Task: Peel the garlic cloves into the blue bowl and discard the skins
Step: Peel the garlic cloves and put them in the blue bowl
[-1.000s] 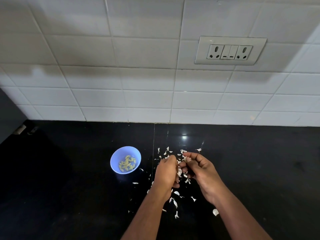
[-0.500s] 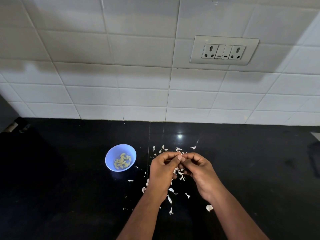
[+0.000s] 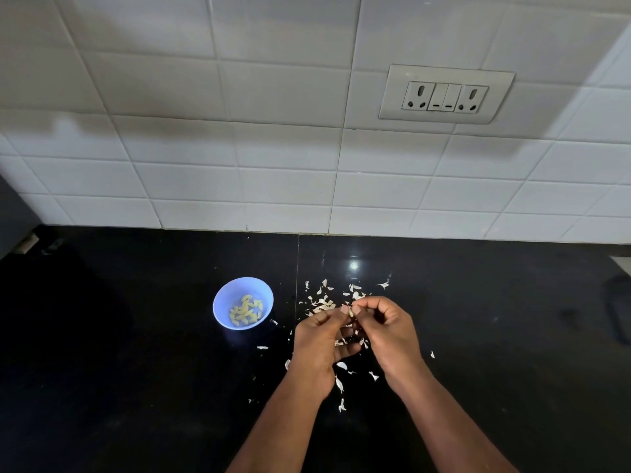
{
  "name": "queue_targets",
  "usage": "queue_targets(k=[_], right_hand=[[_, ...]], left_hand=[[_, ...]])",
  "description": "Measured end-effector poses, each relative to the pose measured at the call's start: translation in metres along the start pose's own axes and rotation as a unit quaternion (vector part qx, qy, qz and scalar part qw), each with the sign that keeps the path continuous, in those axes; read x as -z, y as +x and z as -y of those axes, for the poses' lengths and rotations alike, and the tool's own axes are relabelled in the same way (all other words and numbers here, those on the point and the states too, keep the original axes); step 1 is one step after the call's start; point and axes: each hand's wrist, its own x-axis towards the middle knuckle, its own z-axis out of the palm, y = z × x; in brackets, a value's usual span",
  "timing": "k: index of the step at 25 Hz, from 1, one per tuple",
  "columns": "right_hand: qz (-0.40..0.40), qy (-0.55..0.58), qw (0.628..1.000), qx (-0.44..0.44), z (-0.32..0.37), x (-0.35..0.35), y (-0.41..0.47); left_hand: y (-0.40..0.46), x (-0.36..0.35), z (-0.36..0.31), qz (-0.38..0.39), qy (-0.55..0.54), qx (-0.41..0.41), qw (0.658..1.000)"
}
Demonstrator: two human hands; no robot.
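A small blue bowl (image 3: pixel 263 295) stands on the black counter (image 3: pixel 136 353) and holds several peeled, pale yellow garlic cloves (image 3: pixel 245 310). To its right, my left hand (image 3: pixel 317 343) and my right hand (image 3: pixel 389 332) meet fingertip to fingertip, both pinching one small garlic clove (image 3: pixel 350 312) between them. White garlic skins (image 3: pixel 324 302) lie scattered on the counter behind, under and in front of my hands. Whether the pinched clove still has skin on it is too small to tell.
A white tiled wall (image 3: pixel 273 165) rises at the back of the counter, with a switch-and-socket plate (image 3: pixel 445 95) up on the right. A dark object (image 3: pixel 618 302) sits at the far right edge of the counter.
My hands came together from a looser hold to a fingertip pinch on the clove. The view shifted slightly; the bowl and skins stayed where they were.
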Motion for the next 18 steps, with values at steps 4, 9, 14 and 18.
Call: queue_targets(k=[4, 9, 14, 18], right_hand=[[-0.051, -0.104, 0.991, 0.064, -0.002, -0.006, -0.002], [-0.059, -0.273, 0.949, 0.149, 0.000, 0.001, 0.000], [-0.026, -0.256, 0.951, 0.170, 0.007, -0.007, 0.002], [0.078, -0.209, 0.950, 0.218, 0.015, -0.019, -0.004]], left_hand=[[-0.001, 0.003, -0.003, 0.002, 0.020, -0.028, 0.999], [0.000, 0.018, -0.011, 0.006, -0.010, -0.032, 0.999], [0.004, 0.030, -0.020, 0.034, -0.055, -0.034, 0.997], [0.006, 0.035, -0.026, 0.064, -0.067, -0.029, 0.995]])
